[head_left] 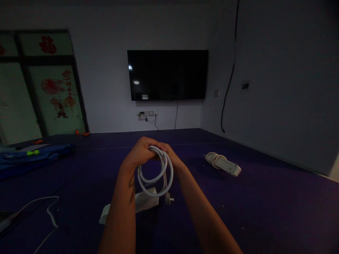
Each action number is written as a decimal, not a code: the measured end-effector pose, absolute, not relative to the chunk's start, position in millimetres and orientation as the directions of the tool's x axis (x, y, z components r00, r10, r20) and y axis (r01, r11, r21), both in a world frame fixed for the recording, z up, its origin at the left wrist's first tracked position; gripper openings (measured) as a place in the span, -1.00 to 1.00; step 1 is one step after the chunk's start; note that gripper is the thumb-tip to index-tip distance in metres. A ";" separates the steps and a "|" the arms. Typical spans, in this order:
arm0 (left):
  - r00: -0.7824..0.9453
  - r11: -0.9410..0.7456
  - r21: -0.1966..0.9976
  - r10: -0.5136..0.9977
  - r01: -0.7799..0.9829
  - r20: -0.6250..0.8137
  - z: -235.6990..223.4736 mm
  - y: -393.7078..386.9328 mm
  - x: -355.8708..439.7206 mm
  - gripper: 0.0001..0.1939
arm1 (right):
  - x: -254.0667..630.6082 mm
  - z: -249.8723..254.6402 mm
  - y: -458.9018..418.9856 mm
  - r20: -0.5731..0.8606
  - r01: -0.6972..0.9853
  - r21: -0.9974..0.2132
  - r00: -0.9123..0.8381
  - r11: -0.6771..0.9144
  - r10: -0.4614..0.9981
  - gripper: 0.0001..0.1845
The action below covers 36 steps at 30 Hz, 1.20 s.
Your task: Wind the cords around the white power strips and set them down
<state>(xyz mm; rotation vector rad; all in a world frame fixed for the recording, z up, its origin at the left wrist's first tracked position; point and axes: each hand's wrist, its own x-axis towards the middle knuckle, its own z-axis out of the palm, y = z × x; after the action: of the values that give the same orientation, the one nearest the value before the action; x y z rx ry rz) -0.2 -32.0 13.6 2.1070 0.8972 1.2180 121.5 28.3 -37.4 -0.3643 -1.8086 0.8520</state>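
A white power cord (pixel 171 174), looped into a coil, hangs from my two hands. My left hand (pixel 143 150) is closed over the top of the loops. Against it from the right sits my right hand (pixel 168 151), also closed at the top of the coil, its fingers mostly hidden. The cord's plug (pixel 168 199) dangles below the loops, prongs to the right. Beneath the coil lies a white power strip (pixel 147 200), partly covered by my left forearm.
To the right, a second power strip (pixel 229 165) rests on the purple floor (pixel 206 218) with its cord wound round it. A thin white cable (pixel 50 211) and blue cloth (pixel 50 155) lie at left. A television (pixel 169 76) hangs on the far wall.
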 end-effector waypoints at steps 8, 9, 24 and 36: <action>0.070 -0.693 0.615 0.683 0.376 0.727 11.6 -16.5 -22.4 -0.85 | 128.7 -33.6 32.8 0.631 -0.425 -0.759 -0.290 0.493 0.720 -0.63; 0.040 -0.686 0.617 0.681 0.385 0.731 11.3 -15.5 -24.3 -0.84 | 130.1 -33.3 32.6 0.627 -0.415 -0.769 -0.333 0.487 0.704 -0.64; -0.097 -0.589 0.659 0.707 0.468 0.701 7.0 -7.5 -28.6 -0.72 | 114.9 -47.7 30.4 0.633 -0.133 -0.710 -0.551 0.692 0.543 -0.35; -0.049 -0.567 0.598 0.701 0.566 0.711 6.4 -3.8 -24.9 -0.73 | 110.5 -66.7 57.5 0.692 0.040 -0.618 -0.447 0.785 0.568 -0.73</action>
<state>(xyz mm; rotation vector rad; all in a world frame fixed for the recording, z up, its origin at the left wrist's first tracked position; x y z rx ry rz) -24.9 -3.8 6.4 2.0788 1.3954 1.6899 110.5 57.5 -66.7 -0.4574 -1.9593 0.6515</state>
